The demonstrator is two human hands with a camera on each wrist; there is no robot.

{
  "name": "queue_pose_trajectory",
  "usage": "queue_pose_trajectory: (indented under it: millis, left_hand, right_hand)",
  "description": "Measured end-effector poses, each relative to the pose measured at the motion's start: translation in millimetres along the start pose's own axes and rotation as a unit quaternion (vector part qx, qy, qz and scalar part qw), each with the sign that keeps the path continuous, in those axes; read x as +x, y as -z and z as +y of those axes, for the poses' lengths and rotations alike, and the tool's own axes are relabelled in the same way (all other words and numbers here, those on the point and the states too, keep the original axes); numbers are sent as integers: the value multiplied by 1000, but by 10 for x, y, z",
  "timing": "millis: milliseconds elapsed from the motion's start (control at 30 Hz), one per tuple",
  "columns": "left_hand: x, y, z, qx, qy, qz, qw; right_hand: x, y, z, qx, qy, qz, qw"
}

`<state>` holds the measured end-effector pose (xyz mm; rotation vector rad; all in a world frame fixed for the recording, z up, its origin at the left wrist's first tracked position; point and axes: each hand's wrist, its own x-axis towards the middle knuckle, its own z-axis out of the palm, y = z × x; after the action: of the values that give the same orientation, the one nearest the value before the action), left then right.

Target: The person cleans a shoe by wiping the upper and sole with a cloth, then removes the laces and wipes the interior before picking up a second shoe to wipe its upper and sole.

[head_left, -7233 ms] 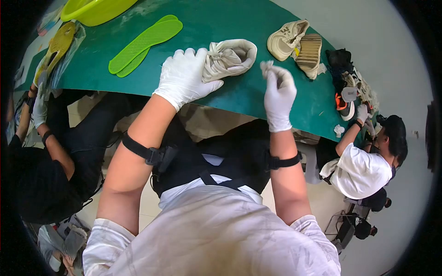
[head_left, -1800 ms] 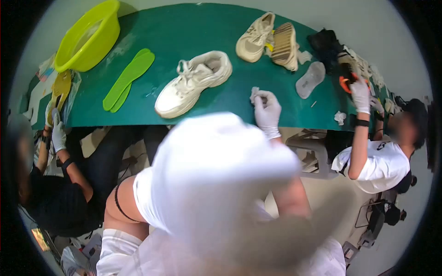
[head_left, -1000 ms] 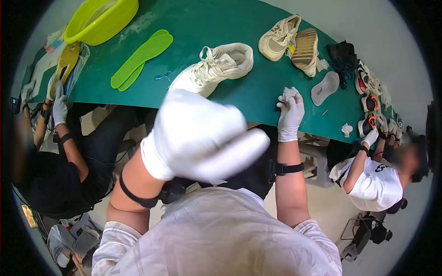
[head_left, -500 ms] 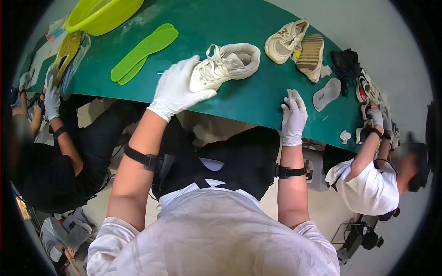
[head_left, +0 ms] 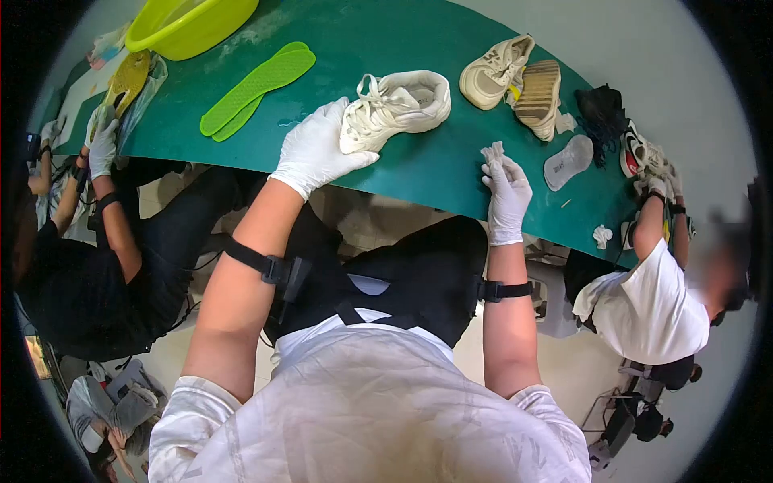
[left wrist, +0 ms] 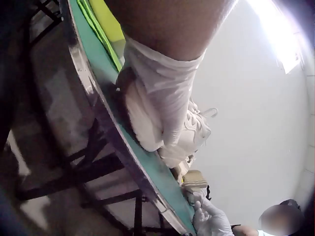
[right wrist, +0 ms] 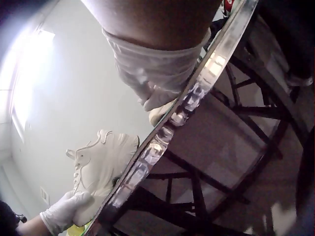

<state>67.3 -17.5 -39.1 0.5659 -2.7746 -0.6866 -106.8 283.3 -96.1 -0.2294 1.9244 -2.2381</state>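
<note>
A white lace-up sneaker [head_left: 394, 108] stands on the green table, opening toward the right, laces up. My gloved left hand [head_left: 316, 151] holds it round the toe, thumb along the near side; the toe is hidden under the palm. In the left wrist view the same hand [left wrist: 162, 93] covers the sneaker's front. To the right of the sneaker, my gloved right hand [head_left: 508, 197] pinches a crumpled white wipe [head_left: 493, 151] between thumb and fingers, just over the table. The right wrist view shows the sneaker [right wrist: 101, 164] side-on at the table edge.
Two green insoles [head_left: 256, 90] lie left of the sneaker, below a yellow-green basin [head_left: 189, 36]. At right are a pair of worn sneakers [head_left: 503, 72], a grey insole [head_left: 568, 163], a crumpled tissue [head_left: 602, 236] and more shoes. Gloved people work at both sides.
My left hand, raised off the sneaker and blurred near the camera a second ago, has come down onto its toe. The right hand keeps the wipe. The grey insole was absent in the oldest frame.
</note>
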Motion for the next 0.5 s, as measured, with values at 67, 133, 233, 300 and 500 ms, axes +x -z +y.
queue_pose_trajectory:
  millis: [67,133,233,300,500]
  left_hand:
    - [3,-17,0,10,4,4,1000]
    - [4,-34,3,7,9,7,1000]
    - [9,-34,40,10,32,-2,999]
    - [-1,-30,70,14,32,1,999]
    - [-10,-97,114,17,46,25,998]
  right_hand:
    - [14,-14,-14,-1,3,-3,1000]
    - [14,-22,7,-2,7,-6,1000]
    - [8,-45,33,-11,16,-11,1000]
    - [15,-45,30,-6,24,-20,1000]
    - [-21,-66,-6,-21,27,-43,999]
